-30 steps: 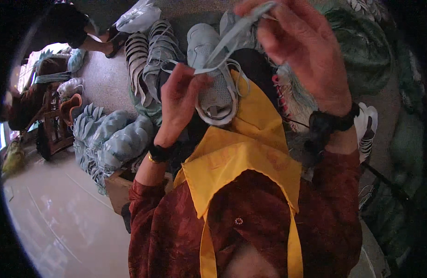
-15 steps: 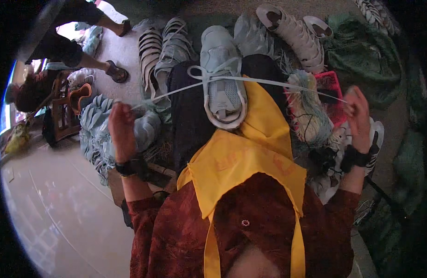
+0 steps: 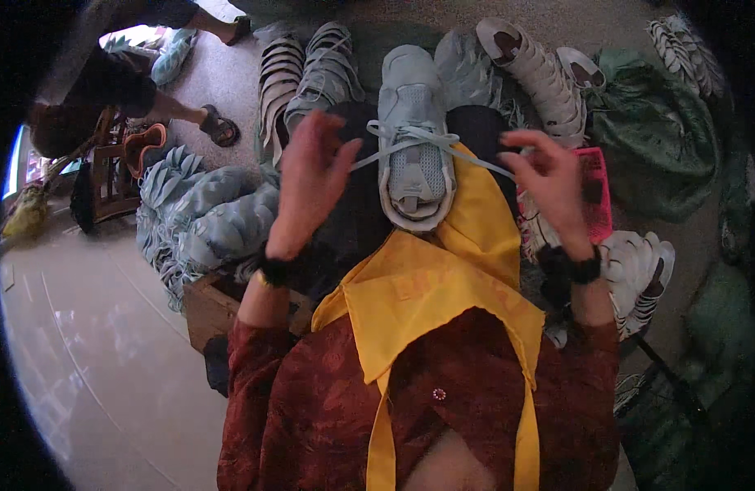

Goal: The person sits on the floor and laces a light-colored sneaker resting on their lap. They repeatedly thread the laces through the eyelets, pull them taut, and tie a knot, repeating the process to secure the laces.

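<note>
A pale grey-green sneaker upper lies across my dark-trousered lap, toe pointing away from me. Its flat lace is crossed and looped over the tongue, and its two ends run outward to either side. To the left of the shoe hovers my left hand, slightly blurred, thumb and fingers apart. My right hand is raised on the other side, with a gap between its thumb and forefinger. The lace ends pass close to both hands; their far parts are hidden.
Stacked pale shoe uppers lie at left, with more rows beyond my knees. A pink basket and a green sack are at right. A yellow apron covers my lap. Another person's sandalled foot is at upper left.
Both hands have come inward toward the shoe from wide apart. The lace ends, earlier pulled out straight between the hands, now hang slacker, and the fingers have spread.
</note>
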Demonstrator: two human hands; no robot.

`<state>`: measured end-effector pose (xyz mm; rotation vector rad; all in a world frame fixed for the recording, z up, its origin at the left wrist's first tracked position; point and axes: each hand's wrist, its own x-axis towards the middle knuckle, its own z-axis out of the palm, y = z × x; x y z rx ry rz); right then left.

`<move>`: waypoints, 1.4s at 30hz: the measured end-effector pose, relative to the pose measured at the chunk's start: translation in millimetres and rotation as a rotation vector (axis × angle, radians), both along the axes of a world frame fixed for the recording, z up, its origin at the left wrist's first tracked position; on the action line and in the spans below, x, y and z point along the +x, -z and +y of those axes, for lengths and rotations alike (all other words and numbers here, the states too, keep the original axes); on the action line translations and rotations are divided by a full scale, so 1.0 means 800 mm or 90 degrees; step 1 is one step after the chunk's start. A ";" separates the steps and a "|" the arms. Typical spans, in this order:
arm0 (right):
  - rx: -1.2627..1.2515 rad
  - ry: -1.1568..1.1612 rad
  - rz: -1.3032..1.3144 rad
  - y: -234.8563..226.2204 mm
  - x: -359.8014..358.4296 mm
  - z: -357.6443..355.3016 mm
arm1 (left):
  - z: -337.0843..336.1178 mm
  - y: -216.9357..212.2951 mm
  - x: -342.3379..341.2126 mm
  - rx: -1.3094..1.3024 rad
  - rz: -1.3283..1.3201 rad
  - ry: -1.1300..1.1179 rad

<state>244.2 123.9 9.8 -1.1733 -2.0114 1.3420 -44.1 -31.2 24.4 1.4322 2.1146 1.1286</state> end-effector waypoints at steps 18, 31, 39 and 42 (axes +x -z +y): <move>-0.210 -0.156 -0.044 -0.002 -0.075 0.004 | 0.033 0.031 -0.022 -0.087 -0.527 0.221; -0.344 -0.168 -0.026 0.007 0.066 0.035 | 0.036 0.055 0.002 -0.063 -0.376 0.179; -0.028 -0.185 0.026 -0.009 -0.077 0.025 | 0.025 0.033 0.009 -0.098 -0.287 0.147; -0.104 -0.235 0.128 0.001 -0.100 0.035 | 0.024 0.028 0.009 -0.117 -0.405 0.131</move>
